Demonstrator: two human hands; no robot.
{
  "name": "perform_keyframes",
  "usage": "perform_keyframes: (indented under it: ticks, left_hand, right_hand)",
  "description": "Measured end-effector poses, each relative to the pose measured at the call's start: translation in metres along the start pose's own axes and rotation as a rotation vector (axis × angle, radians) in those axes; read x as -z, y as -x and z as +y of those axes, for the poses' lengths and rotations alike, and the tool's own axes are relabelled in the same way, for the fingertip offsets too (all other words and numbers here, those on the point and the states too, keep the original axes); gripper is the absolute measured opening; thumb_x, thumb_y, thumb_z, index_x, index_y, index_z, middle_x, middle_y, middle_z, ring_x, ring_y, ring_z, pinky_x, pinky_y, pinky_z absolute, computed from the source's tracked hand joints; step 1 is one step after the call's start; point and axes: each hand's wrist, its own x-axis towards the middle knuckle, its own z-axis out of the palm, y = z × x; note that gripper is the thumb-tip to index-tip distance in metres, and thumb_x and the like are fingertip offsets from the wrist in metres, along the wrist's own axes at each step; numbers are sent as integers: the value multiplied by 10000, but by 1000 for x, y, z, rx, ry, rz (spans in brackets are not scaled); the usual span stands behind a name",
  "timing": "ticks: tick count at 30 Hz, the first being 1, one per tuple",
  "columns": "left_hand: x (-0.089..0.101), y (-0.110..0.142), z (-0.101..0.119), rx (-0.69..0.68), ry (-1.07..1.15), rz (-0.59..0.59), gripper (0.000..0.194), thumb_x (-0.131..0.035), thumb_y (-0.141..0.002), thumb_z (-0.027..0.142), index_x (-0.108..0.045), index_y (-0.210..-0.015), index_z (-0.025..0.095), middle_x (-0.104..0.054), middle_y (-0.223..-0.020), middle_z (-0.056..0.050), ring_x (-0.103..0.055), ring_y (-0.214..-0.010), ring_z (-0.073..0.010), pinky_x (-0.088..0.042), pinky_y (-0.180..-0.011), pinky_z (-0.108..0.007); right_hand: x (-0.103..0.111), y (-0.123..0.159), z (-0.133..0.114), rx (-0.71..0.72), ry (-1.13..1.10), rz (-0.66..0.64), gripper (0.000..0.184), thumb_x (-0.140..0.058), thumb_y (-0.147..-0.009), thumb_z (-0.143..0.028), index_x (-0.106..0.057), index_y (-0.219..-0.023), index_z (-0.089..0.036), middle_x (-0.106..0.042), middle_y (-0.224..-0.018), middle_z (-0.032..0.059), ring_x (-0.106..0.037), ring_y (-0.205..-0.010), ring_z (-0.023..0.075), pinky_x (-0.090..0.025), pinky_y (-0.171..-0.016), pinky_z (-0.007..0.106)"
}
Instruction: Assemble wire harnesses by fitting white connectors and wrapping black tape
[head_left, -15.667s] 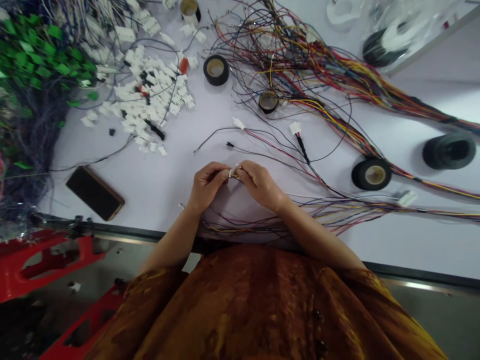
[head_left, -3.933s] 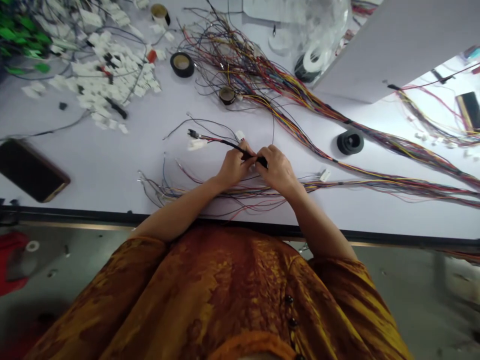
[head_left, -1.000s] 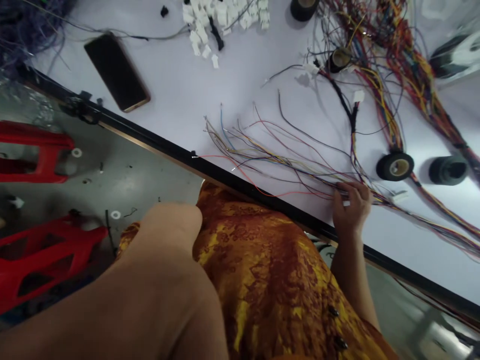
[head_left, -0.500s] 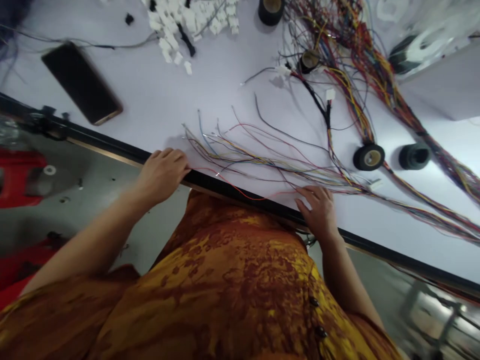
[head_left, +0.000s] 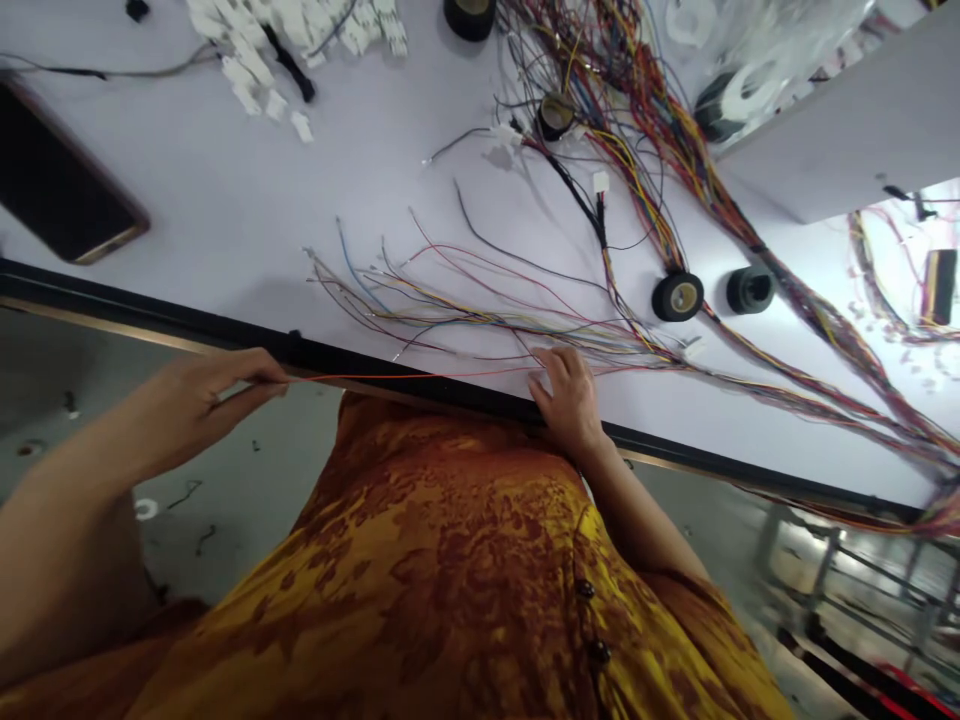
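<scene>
white worktop (head_left: 225, 200) with a black edge rail (head_left: 150, 325) runs across the view, wires fanned over it, and a grey floor (head_left: 232, 500) shows beyond the rail. the person's left hand (head_left: 217, 385) sits out past the rail above the floor, thumb and fingers closed in a pinch on a thin red wire (head_left: 405, 376). that wire runs straight along the rail and looks taut, so the pinch seems to hold this one strand out apart from the rest. the right hand (head_left: 568, 395) lies open, fingers spread and pressing on a fanned bundle of multicoloured wires (head_left: 450, 325) at the edge, apparently pinning it so it cannot slide under the pull. farther up the worktop, a black-sleeved harness branch (head_left: 577, 190) ends in a small white connector (head_left: 600, 182), away from both hands, with a roll of black tape (head_left: 677, 297) beside the long wire runs and a phone (head_left: 60, 175) set off to the left.
</scene>
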Motion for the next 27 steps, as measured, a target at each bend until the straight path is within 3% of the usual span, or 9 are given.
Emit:
perform_keyframes:
  ticks: [4, 7, 11, 14, 19, 23, 27]
  left_hand:
    - [-3, -2, 2, 43, 1, -59, 207, -477, -938, 406, -616, -889, 260, -679, -746, 51, -581, -663, -148, -434, -671, -252]
    - [-4, 0, 6, 32, 26, -69, 197, -487, -953, 400, -616, -936, 252, -700, -818, 35, -599, -716, -152, -450, -699, -262]
    - [-5, 5, 14, 22, 22, -66, 169, -494, -971, 362, -604, -955, 235, -691, -874, 20, -604, -753, -148, -446, -715, -269]
    - [-5, 7, 19, 18, 17, -31, 161, -487, -977, 348, -590, -939, 231, -675, -848, 17, -596, -733, -151, -442, -703, -276]
    - [-7, 5, 25, -8, -29, 89, 165, -488, -988, 346, -590, -971, 217, -679, -946, -21, -629, -849, -180, -492, -796, -326]
    - [-19, -5, 58, -216, 52, 268, 203, -478, -995, 344, -617, -1066, 213, -694, -1101, -71, -645, -1044, -206, -514, -948, -368]
    - [-44, -29, 109, -547, 12, 76, 382, -502, -984, 316, -542, -1355, 239, -638, -1349, -101, -586, -1263, -224, -469, -1068, -386]
  right_hand:
    - [-3, -22, -17, 128, 65, -68, 182, -550, -944, -237, -693, -1054, -213, -630, -1060, 118, -543, -1004, 283, -420, -858, 413]
    - [-7, -32, -31, 217, 83, -52, 125, -536, -941, -192, -656, -915, -215, -643, -1010, 104, -548, -969, 269, -411, -858, 398]
    - [-12, -36, -45, 205, 5, -93, 110, -509, -945, -172, -615, -962, -199, -644, -929, 85, -562, -835, 233, -415, -766, 348]
    - [-14, -37, -50, 165, 11, -134, 132, -492, -973, -215, -618, -933, -205, -632, -961, 98, -571, -825, 229, -401, -691, 336]
    - [-9, -32, -48, 228, -52, -137, 206, -435, -992, -170, -597, -870, -207, -647, -908, 90, -581, -853, 228, -425, -781, 342]
    - [-1, -27, -51, 252, -130, -222, 157, -485, -1003, -253, -626, -1031, -191, -676, -895, 55, -607, -770, 183, -425, -692, 295]
    - [17, -30, -62, 400, -165, -257, 219, -466, -1017, -257, -664, -960, -184, -662, -844, 40, -596, -702, 143, -390, -612, 268]
